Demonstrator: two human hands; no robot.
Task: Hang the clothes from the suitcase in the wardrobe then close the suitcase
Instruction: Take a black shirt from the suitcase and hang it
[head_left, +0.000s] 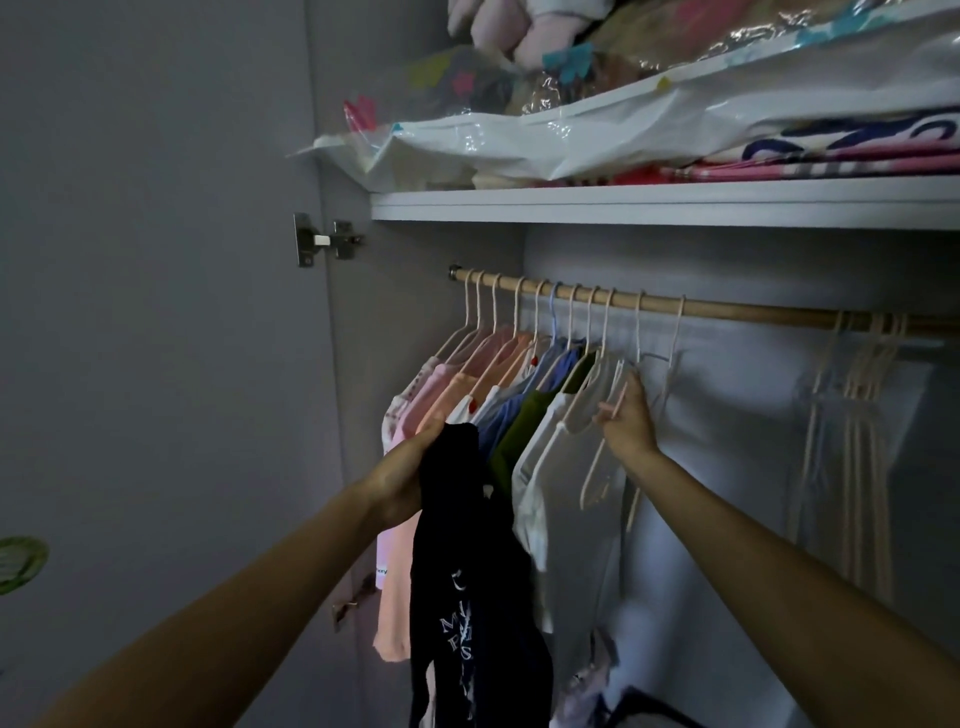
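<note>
The left hand (402, 475) grips a dark navy printed garment (470, 582) while the right hand (626, 415) pinches an empty cream wire hanger (605, 452) on the wooden rail (753, 312).

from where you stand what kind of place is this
Most likely the inside of a home wardrobe, probably in a bedroom. A wooden rail carries shirts on hangers, a shelf above holds bagged bedding, and a door hinge shows at the left.

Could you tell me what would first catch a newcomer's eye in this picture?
Probably the dark shirt gripped in the left hand at centre, in front of a colourful row of hung clothes. The right hand holds an empty hanger beside them, under the wooden rail.
</note>
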